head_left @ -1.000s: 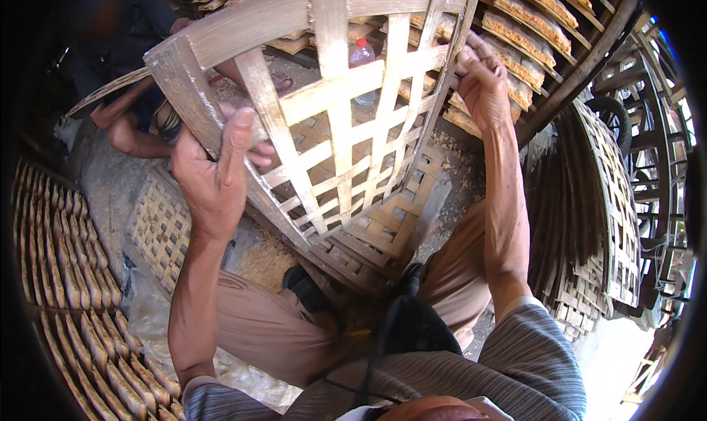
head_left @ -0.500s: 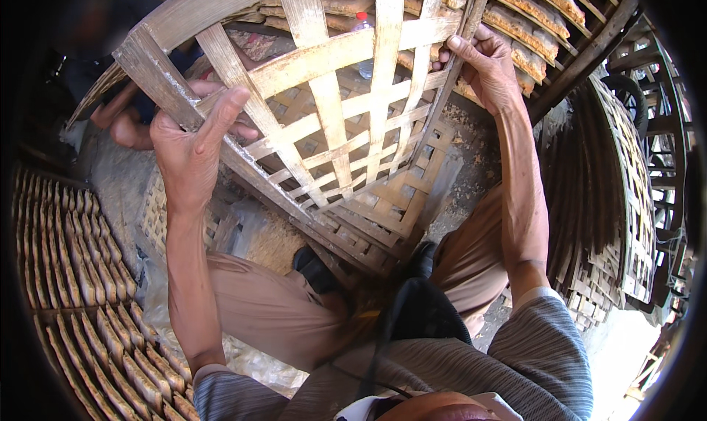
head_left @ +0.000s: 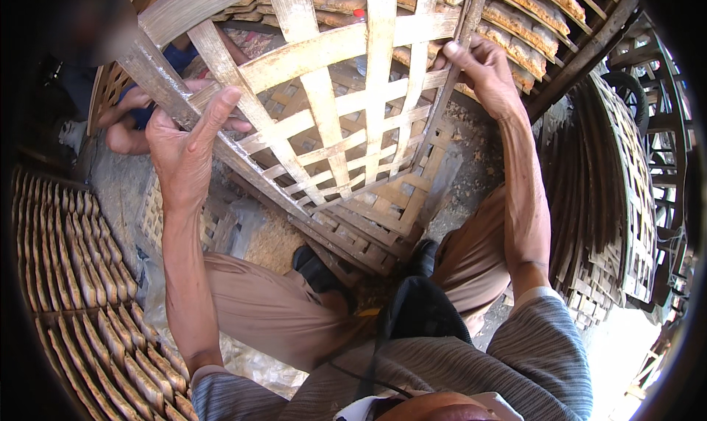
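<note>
Here, basket: the big woven bamboo basket (head_left: 324,126) is tipping up in front of the knees, between both hands.
Left hand: the left hand (head_left: 184,152) is gripping the rim strip, arm reaching up.
Right hand: the right hand (head_left: 482,71) is pinching the far edge, arm stretching straight.

A big bamboo basket (head_left: 346,126) is held up, tilted, with its open weave facing the camera. The left hand (head_left: 184,145) grips its rim at 10 o'clock. The right hand (head_left: 482,68) grips the rim at 1 o'clock. Stacked trays (head_left: 66,274) lie at 8 o'clock. More baskets (head_left: 611,200) stand at 3 o'clock.
</note>
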Motion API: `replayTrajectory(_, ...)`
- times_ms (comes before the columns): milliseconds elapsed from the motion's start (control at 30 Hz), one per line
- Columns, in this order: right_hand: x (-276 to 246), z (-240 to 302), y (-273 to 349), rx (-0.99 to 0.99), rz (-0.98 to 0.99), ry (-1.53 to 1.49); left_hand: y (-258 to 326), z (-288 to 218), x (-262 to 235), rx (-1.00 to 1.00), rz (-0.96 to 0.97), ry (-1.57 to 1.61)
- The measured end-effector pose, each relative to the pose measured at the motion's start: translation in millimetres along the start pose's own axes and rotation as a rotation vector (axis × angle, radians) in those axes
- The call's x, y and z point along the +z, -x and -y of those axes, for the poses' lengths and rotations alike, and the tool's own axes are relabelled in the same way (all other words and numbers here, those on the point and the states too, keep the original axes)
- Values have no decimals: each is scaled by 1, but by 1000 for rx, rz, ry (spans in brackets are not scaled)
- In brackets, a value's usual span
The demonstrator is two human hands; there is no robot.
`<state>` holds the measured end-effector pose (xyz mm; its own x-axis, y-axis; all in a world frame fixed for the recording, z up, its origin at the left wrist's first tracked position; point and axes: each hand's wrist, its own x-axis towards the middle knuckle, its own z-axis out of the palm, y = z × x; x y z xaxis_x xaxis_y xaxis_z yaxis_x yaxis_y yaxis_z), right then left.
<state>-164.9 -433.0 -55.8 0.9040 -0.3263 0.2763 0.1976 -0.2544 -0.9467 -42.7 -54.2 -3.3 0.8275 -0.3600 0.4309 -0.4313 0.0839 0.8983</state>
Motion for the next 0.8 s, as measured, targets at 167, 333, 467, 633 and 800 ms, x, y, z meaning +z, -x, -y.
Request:
replayTrajectory(167,1,7,0,-147,-123,-201,0,-4,1,-27,23,-38)
replayTrajectory(333,14,14,0,-164,-210,-61,0,-2,1,-4,17,-47)
replayTrajectory(467,13,9,0,-175,-197,-181,0,-1,2,-9,30,-49)
replayTrajectory(633,9,10,5,-140,-41,37,2,-3,0,-41,52,-52)
replayTrajectory(800,-27,-5,4,15,190,134,-1,0,-16,-170,238,-133)
